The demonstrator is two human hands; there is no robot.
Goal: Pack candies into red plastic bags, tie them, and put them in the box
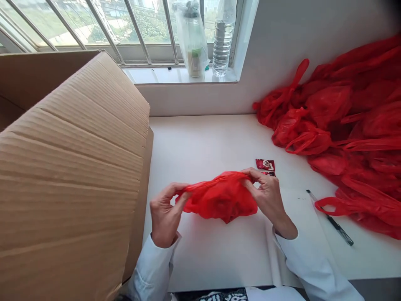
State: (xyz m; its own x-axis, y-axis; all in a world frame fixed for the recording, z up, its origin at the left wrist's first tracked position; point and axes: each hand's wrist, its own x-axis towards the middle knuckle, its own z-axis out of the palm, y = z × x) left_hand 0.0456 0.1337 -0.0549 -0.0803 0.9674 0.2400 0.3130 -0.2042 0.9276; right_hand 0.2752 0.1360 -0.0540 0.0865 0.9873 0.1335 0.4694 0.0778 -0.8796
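Note:
A red plastic bag (219, 196) is stretched sideways between my two hands above the white table. My left hand (167, 213) pinches its left end between thumb and fingers. At the other end, my right hand (263, 194) grips the bag's upper right edge the same way. The lower part of the bag sags in the middle; what it contains, if anything, cannot be made out. Just beyond my right hand lie small dark-red packets (265, 164), one of them partly hidden by the hand.
A large open cardboard box (75, 175) fills the left side. Red plastic bags (351, 117) are heaped at the right, beside a black pen (338, 230) on the table (200, 138). A water bottle (223, 46) and a bagged jar (194, 50) stand on the windowsill.

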